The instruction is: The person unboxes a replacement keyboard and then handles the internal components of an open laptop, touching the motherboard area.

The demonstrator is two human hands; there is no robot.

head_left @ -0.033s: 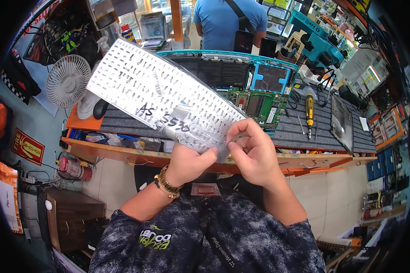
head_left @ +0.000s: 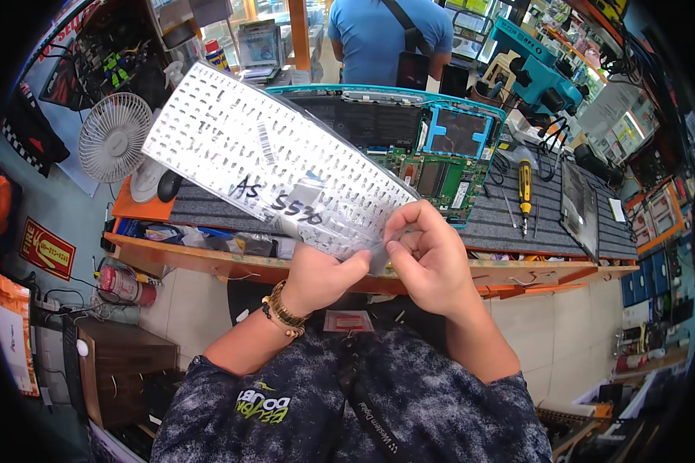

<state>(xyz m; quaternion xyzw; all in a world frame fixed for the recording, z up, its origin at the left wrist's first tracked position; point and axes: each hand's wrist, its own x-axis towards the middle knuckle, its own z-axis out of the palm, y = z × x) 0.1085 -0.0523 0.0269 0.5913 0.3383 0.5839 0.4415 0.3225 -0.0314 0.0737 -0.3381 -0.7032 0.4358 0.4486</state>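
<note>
A silver laptop keyboard (head_left: 232, 147), its perforated metal back facing up, lies inside a clear plastic bag with black handwriting and a barcode sticker on it. My left hand (head_left: 324, 279) grips the near edge of the bagged keyboard, thumb on top. At the bag's right end, the fingers of my right hand (head_left: 428, 258) are closed in a pinch on the plastic. Behind the keyboard sits an opened laptop chassis (head_left: 398, 158) with a green circuit board (head_left: 440, 176), a black battery and a blue-edged bracket. The bag covers the chassis's left part.
On the grey ribbed mat (head_left: 544, 224) lie a yellow-black screwdriver (head_left: 525, 189), thin tools and a dark flat panel (head_left: 581, 207). A white fan (head_left: 116, 139) and black mouse (head_left: 170, 185) stand left. An open drawer (head_left: 232, 268) runs along the bench front. Another person (head_left: 390, 38) stands beyond.
The far left end of the bagged keyboard has tilted slightly, shifting a little to the left. Both my hands keep the same hold.
</note>
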